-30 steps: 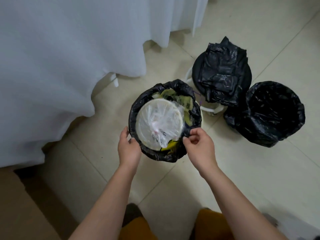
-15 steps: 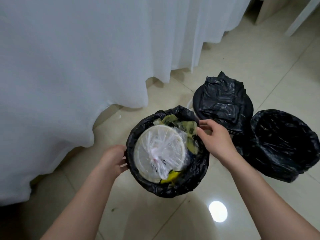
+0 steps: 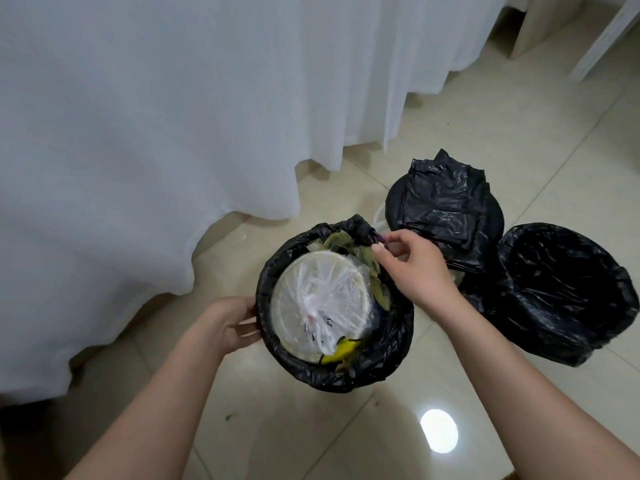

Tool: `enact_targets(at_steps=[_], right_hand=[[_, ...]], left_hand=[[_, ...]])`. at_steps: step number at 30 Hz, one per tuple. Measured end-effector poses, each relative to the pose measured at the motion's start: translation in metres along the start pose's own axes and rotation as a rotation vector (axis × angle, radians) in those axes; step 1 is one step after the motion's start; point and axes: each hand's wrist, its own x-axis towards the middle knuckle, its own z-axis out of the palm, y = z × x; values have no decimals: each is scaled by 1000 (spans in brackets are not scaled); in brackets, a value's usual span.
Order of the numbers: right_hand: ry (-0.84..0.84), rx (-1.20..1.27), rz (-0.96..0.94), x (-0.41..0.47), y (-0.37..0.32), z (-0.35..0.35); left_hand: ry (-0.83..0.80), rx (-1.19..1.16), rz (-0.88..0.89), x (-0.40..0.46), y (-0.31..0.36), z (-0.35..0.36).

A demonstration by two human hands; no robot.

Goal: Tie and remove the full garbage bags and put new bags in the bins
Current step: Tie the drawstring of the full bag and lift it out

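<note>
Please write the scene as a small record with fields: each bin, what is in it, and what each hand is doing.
near bin: full bin with black garbage bag folded over its rim
contents: round white lid wrapped in clear plastic, green leaves, a yellow scrap
left hand: left hand rests on the bin's left side
right hand: right hand pinches the bag's knotted edge at the far rim
middle bin: covered by folded black bags
right bin: black-lined bin, contents not visible
floor: beige tiles
behind: white cloth hanging to the floor
</note>
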Motion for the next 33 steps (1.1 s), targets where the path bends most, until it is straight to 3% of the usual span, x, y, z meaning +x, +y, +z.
enact_targets(at_steps=[4,12,18,20,23,26,33], right_hand=[[30,-30,-59,3,-10,5],[180,83,-82,2,-25,8],[350,200,-53,-6,-36,-11],[254,119,0,-8,-32,-18],[-16,-42,135,-18,-23,-19],[-132,-161,119,-33,-22,-12],[-252,-357,95,-45,-44,-24]], left_hand=[[23,-37,75,2,3,-2],[326,114,544,-9,20,6],[379,-4,639,-26,25,-3],[306,5,596,-31,23,-7],[98,164,389,-43,16,-10],[39,341,238,-53,4,-13],[17,187,328,-79,21,-26]])
